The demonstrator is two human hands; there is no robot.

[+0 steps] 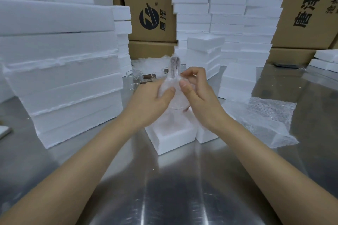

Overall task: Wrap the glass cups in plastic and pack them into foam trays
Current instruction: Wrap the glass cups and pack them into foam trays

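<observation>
Clear, dimpled bubble plastic covered one glass cup, its narrow end pointing up and away. Two bare hands held it in the air directly over one open white foam tray. The left hand had its fingers curled round the wrapped body, with the thumb laid across the front. The right hand pinched the wrap near the neck between its thumb and bent fingers.

The tray was a square, thick-walled block with a hollow centre and a grainy matte surface. One smaller white foam block touched its right side. Both rested on a brushed steel table, which was glossy and streaked with reflections.

To the right lay a loose pile of clear bubble-wrap sheets, pebbled and crumpled at the edges; how many sheets it held could not be told. Behind the hands stood at least three bare clear glass cups, round-rimmed, blurred and partly hidden.

One large stack of broad white foam slabs rose on the left, with ragged seams between its layers. Three tall columns of smaller white foam trays stood side by side at the back, and two shorter stacks stood in front of them. Brown cardboard cartons printed in black filled the background.
</observation>
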